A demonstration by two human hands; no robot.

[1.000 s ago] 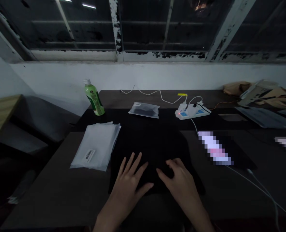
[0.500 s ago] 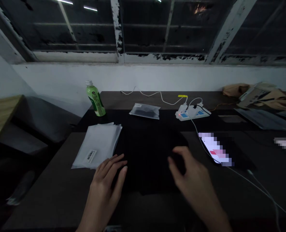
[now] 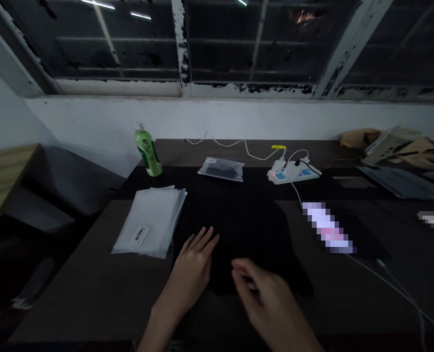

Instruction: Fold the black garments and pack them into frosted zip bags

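A piece of black cloth [image 3: 253, 225] lies spread on the dark table; its folds are hard to see in the dim light. My left hand [image 3: 193, 266] lies on the cloth's left part, fingers stretched out. To its right, over the cloth's near part, is my right hand [image 3: 266, 293], its thumb and fingers curled together in a pinch. Whatever that pinch holds, if anything, cannot be made out against the black. Left of the cloth lies a stack of frosted plastic bags [image 3: 151, 220] with a barcode label on top.
Behind the cloth lie a packed plastic pouch [image 3: 222, 169] and a white power strip [image 3: 293, 173] with cables. A green bottle [image 3: 149, 151] stands at the back left. A lit phone [image 3: 329, 227] lies to the right, and brown bags [image 3: 403, 146] sit at the far right.
My left hand has moved right, onto the cloth. My right hand has come down and left, nearer to me. The cloth's right side now reaches further right and nearer.
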